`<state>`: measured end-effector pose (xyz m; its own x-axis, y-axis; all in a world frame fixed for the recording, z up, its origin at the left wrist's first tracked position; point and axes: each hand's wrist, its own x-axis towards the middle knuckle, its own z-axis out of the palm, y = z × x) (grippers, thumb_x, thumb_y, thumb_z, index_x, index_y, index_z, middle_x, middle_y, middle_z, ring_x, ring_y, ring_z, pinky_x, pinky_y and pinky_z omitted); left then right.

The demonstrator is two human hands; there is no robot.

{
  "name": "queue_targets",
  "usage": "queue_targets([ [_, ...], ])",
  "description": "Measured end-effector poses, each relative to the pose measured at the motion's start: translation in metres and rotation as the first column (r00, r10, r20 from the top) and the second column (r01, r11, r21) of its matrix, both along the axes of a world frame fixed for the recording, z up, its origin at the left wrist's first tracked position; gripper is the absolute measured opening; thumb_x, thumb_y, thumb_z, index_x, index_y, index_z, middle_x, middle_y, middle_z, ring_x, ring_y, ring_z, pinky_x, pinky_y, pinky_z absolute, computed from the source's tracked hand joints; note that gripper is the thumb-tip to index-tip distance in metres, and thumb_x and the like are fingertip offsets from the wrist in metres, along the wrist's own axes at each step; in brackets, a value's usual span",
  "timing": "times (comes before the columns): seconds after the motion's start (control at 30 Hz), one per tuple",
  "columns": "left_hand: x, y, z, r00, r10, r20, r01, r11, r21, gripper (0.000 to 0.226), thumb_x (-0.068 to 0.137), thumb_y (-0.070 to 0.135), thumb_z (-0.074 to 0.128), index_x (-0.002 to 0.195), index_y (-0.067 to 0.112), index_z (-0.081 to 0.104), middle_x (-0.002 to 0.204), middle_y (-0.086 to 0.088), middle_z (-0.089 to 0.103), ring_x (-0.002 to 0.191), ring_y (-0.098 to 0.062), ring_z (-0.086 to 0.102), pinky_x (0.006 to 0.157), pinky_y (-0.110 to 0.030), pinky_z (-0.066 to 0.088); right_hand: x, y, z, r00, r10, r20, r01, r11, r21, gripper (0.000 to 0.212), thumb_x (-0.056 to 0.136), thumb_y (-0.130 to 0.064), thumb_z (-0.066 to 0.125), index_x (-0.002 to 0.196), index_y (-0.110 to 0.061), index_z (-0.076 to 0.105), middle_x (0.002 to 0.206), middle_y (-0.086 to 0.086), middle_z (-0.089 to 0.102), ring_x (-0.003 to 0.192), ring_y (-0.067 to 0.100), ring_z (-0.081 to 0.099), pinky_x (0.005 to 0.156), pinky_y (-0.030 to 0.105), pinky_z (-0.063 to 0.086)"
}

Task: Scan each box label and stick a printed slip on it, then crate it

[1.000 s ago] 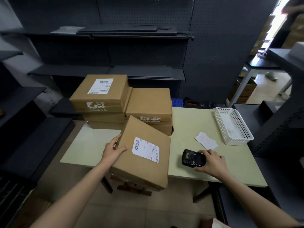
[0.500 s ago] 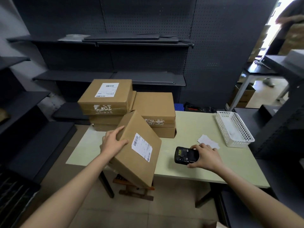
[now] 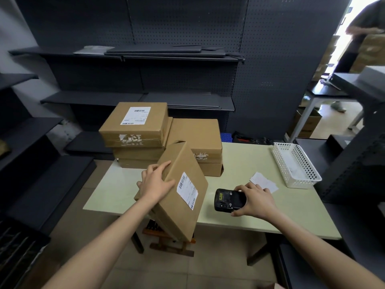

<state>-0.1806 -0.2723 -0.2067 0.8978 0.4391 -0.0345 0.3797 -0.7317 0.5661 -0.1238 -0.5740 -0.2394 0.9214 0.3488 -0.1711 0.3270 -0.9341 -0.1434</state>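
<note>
I judge this as the scan step: my left hand (image 3: 155, 182) grips the upper edge of a flat brown cardboard box (image 3: 179, 190), tilted steeply off the front of the pale green desk (image 3: 245, 163), its white barcode label (image 3: 187, 190) facing right. My right hand (image 3: 255, 200) curls around the black handheld scanner (image 3: 229, 200) lying on the desk. Next the scanner must lift and aim at the label. White paper slips (image 3: 263, 181), probably the printed ones, lie beside a white plastic mesh basket (image 3: 295, 165); stacked cardboard boxes (image 3: 162, 138) crowd behind.
</note>
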Motion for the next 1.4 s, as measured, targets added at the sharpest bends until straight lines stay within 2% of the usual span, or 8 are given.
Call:
queue_targets([
  [0.57, -0.011, 0.008, -0.005, 0.996, 0.085, 0.034, -0.084, 0.996, -0.044, 0.061, 0.081, 0.037, 0.064, 0.136, 0.046, 0.041, 0.136, 0.000, 0.038, 0.127, -0.024, 0.032, 0.096, -0.043, 0.031, -0.005, 0.019, 0.007, 1.000, 0.017, 0.005, -0.017, 0.999, 0.051, 0.080, 0.054, -0.072, 0.071, 0.124, -0.040, 0.048, 0.115, -0.011, 0.051, 0.111, 0.014, 0.049, 0.087, 0.033, 0.035],
  [0.93, -0.013, 0.014, -0.007, 0.997, 0.070, 0.028, -0.068, 0.996, -0.055, 0.061, 0.082, 0.039, 0.064, 0.138, 0.045, 0.039, 0.137, -0.002, 0.037, 0.127, -0.027, 0.033, 0.097, -0.045, 0.034, -0.009, 0.024, 0.003, 1.000, 0.009, 0.016, -0.011, 0.992, 0.123, 0.080, 0.056, -0.074, 0.069, 0.126, -0.041, 0.047, 0.114, -0.011, 0.050, 0.111, 0.014, 0.048, 0.087, 0.033, 0.037],
  [1.13, -0.018, 0.022, -0.039, 0.993, 0.113, 0.028, -0.098, 0.943, -0.318, 0.064, 0.083, 0.029, 0.067, 0.139, 0.041, 0.038, 0.130, -0.009, 0.043, 0.122, -0.030, 0.043, 0.100, -0.043, 0.041, -0.012, 0.005, -0.011, 0.994, -0.106, -0.024, 0.109, 0.972, 0.210, 0.078, 0.055, -0.071, 0.072, 0.123, -0.040, 0.048, 0.107, -0.012, 0.049, 0.109, 0.013, 0.050, 0.088, 0.034, 0.042],
  [1.27, -0.020, 0.008, -0.060, 0.996, 0.078, 0.031, -0.059, 0.913, -0.404, 0.068, 0.083, 0.025, 0.068, 0.141, 0.040, 0.034, 0.121, -0.007, 0.045, 0.110, -0.025, 0.051, 0.092, -0.038, 0.046, -0.009, -0.016, -0.019, 0.986, -0.168, -0.020, 0.169, 0.967, 0.193, 0.078, 0.055, -0.071, 0.071, 0.123, -0.040, 0.047, 0.111, -0.011, 0.051, 0.110, 0.013, 0.050, 0.085, 0.033, 0.040],
  [1.4, -0.008, -0.011, -0.074, 0.995, 0.096, 0.017, -0.073, 0.844, -0.531, 0.068, 0.088, 0.022, 0.064, 0.144, 0.038, 0.029, 0.120, -0.006, 0.043, 0.103, -0.022, 0.053, 0.083, -0.037, 0.051, -0.007, -0.038, -0.026, 0.971, -0.237, -0.024, 0.238, 0.956, 0.171, 0.078, 0.056, -0.069, 0.072, 0.124, -0.040, 0.047, 0.113, -0.010, 0.050, 0.113, 0.014, 0.049, 0.087, 0.034, 0.038],
])
